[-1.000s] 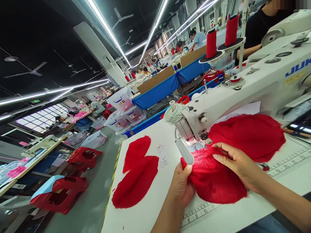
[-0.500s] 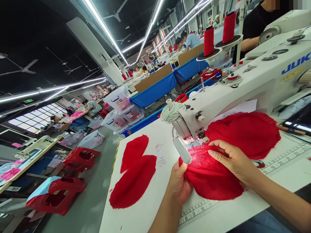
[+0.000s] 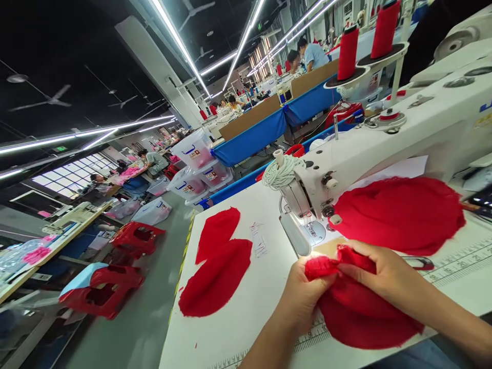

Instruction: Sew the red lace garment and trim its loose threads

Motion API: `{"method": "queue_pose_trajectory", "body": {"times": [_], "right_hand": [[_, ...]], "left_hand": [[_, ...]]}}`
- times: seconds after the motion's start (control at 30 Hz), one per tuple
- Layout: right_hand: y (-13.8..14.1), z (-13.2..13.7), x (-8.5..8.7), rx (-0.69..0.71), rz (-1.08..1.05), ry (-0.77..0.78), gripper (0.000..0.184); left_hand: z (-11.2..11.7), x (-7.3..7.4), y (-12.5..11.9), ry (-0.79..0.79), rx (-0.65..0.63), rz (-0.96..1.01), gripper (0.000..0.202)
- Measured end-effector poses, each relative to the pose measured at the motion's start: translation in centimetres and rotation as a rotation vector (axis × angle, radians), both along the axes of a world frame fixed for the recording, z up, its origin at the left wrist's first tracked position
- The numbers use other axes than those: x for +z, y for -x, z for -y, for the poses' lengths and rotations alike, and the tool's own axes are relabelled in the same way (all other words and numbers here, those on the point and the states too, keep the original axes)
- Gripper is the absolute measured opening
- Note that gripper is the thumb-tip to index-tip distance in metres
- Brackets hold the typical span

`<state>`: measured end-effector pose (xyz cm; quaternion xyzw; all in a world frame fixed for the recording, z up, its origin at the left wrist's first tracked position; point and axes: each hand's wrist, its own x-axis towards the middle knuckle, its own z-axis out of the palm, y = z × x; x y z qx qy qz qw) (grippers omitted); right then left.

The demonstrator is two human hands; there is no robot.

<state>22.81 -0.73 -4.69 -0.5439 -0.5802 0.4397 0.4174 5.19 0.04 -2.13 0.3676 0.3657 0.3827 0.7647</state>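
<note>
Both hands pinch a red fabric piece just in front of the sewing machine. My left hand grips its gathered upper left edge between thumb and fingers. Close beside it, my right hand is closed on the upper edge; some of its fingers are hidden behind the cloth. The lower part of the piece hangs over the table's printed ruler. Behind my right hand, a larger heap of red fabric lies under the machine arm. The needle area and its metal plate show, lit by a lamp.
Two red cut pieces lie on the white table at left. Small scissors or snips rest near the ruler. Red thread cones stand behind the machine. Red stools and plastic bins are on the floor to the left.
Both hands have drawn the red fabric away from the needle, toward me. They have come closer together, and the fabric's edge is now bunched between them. The camera view has shifted slightly.
</note>
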Motion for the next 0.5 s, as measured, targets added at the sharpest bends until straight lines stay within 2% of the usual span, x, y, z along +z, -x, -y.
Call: {"method": "queue_pose_trajectory", "body": {"times": [0.07, 0.17, 0.23, 0.37, 0.5], "right_hand": [[0.1, -0.1, 0.0, -0.045, -0.015, -0.014, 0.032], [-0.2, -0.4, -0.5, -0.212, -0.001, -0.038, 0.033], [-0.4, -0.5, -0.8, -0.261, -0.022, -0.026, 0.034], [-0.4, -0.6, -1.0, -0.304, -0.104, -0.013, 0.035], [-0.3, -0.7, -0.6, -0.271, -0.146, -0.017, 0.033]], "left_hand": [[-0.1, -0.1, 0.3, -0.004, 0.031, -0.034, 0.034], [-0.4, -0.4, 0.8, -0.024, 0.105, -0.136, 0.036], [-0.5, -0.5, 1.0, -0.046, 0.127, -0.221, 0.041], [-0.4, -0.7, 1.0, -0.129, 0.079, -0.264, 0.039], [-0.3, -1.0, 0.9, -0.131, 0.073, -0.243, 0.034]]}}
